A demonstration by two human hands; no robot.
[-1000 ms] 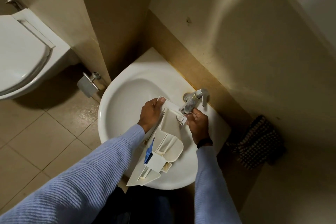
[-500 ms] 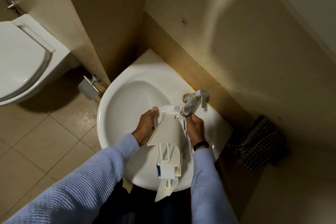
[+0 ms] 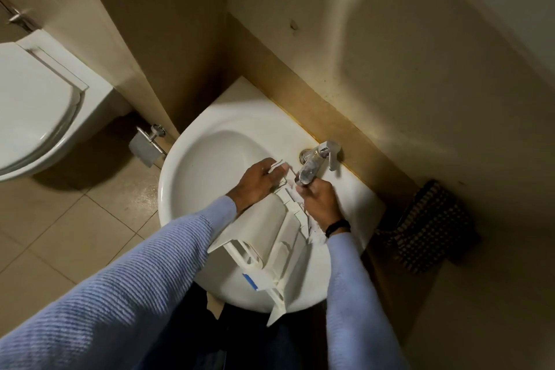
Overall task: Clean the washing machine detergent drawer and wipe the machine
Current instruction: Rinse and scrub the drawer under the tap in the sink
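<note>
While your left hand (image 3: 258,186) had its grip curled over the far end of the detergent drawer (image 3: 264,228), which sat tilted across the sink (image 3: 216,159), your right hand (image 3: 318,203) gripped its right edge, pretty much under the tap (image 3: 312,165).

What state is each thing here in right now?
detergent drawer, held tilted over the sink, far end under the tap.
left hand, grips the drawer's far end.
right hand, grips the drawer's side below the spout.
tap, flow too blurred to tell.
toilet lid, down.
checked cloth, bunched up right of the sink.
</note>
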